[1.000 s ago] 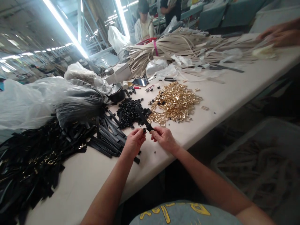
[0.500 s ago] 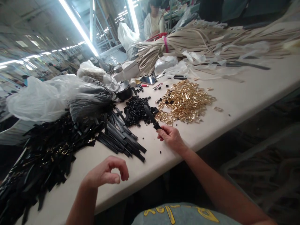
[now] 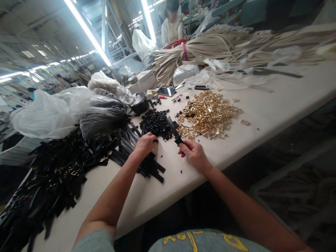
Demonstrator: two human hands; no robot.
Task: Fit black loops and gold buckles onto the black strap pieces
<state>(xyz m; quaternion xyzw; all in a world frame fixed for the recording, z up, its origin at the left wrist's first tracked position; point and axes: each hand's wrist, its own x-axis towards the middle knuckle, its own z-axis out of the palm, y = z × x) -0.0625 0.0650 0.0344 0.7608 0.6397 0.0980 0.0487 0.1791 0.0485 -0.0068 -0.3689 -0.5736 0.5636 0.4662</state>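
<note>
Your R fingers (image 3: 186, 149) pinch blk strap (image 3: 172, 126) at end, long axis fwd-left of them; L fingers (image 3: 151, 137) nearer blk bits (image 3: 154, 122), can't tell pinch.

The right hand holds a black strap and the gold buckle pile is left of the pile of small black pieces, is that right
Not quite: the head view shows the gold buckle pile right of the pile of small black pieces. The right hand does hold a black strap.
</note>
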